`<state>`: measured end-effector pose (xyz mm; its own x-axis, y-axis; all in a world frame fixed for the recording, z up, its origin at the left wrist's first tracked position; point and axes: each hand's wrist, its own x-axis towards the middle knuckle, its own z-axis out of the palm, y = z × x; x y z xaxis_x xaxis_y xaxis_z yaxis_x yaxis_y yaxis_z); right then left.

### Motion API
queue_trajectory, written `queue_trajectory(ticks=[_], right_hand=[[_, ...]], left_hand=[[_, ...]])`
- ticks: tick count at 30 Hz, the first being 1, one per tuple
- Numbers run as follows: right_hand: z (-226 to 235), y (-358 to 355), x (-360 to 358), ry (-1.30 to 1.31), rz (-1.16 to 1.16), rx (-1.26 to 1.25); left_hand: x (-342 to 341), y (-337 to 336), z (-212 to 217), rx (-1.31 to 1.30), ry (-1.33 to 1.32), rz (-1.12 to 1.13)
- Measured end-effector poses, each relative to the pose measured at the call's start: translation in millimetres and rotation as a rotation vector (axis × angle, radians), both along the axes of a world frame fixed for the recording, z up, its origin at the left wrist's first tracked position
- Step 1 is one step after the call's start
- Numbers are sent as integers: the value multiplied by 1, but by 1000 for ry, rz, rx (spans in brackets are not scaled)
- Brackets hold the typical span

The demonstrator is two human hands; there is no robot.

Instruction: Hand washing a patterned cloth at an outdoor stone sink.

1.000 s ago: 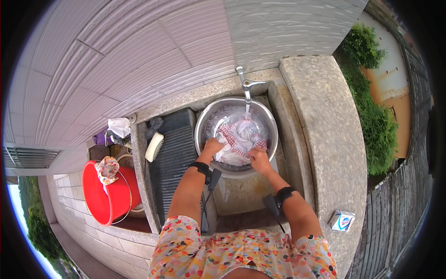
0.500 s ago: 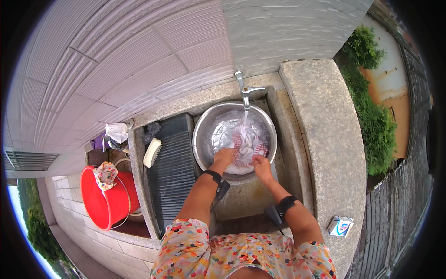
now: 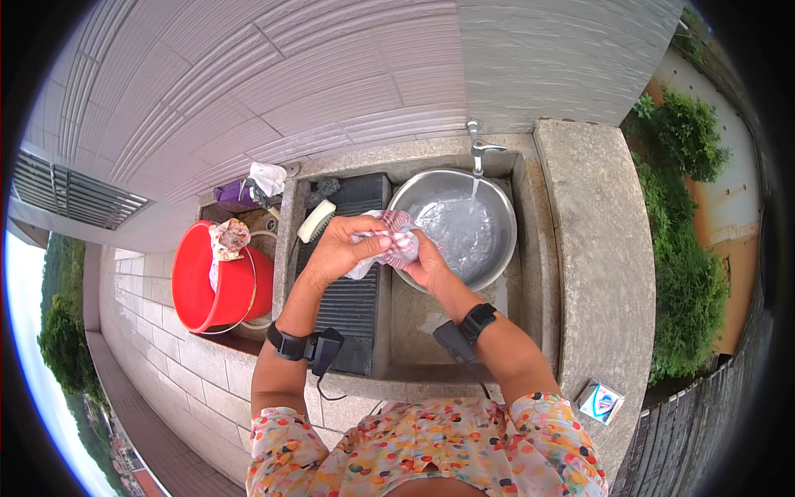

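Head view, left fingers [image 3: 366, 225], right fingers [image 3: 427, 255], curled around checked cloth [image 3: 402, 237]

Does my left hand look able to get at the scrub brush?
Probably yes: the left hand appears near the scrub brush with nothing visible between, though its grip on the cloth would need to loosen.

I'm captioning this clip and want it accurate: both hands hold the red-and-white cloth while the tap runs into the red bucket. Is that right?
Not quite: the head view shows the tap running into the metal basin, not the red bucket. The left hand and right hand do hold the red-and-white cloth.
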<state>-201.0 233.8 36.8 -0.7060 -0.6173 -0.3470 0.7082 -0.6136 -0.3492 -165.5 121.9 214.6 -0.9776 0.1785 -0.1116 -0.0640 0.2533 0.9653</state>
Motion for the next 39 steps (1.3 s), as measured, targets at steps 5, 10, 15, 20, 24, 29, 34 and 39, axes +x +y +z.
queue_trajectory(ticks=[5,10,15,20,24,29,34,39], right_hand=[[57,-40,27,-28,259,-26],[25,-66,38,84,523,768],[-34,-60,20,156,185,1056],[-44,-99,33,566,73,1444],[-76,-124,74,965,296,1494],[-40,-102,150,1353,-155,1201],[-43,-103,151,1521,-32,1282],[-53,-128,60,1411,264,1757]], left_hand=[[35,-45,16,-13,177,179],[57,-90,-27,-472,59,77],[62,-150,-118,-1148,-270,50],[36,-107,-152,-854,-192,633],[62,-108,-203,-777,-294,511],[151,-118,-192,-644,284,333],[163,-123,-202,-688,414,219],[60,-130,-208,-913,135,253]])
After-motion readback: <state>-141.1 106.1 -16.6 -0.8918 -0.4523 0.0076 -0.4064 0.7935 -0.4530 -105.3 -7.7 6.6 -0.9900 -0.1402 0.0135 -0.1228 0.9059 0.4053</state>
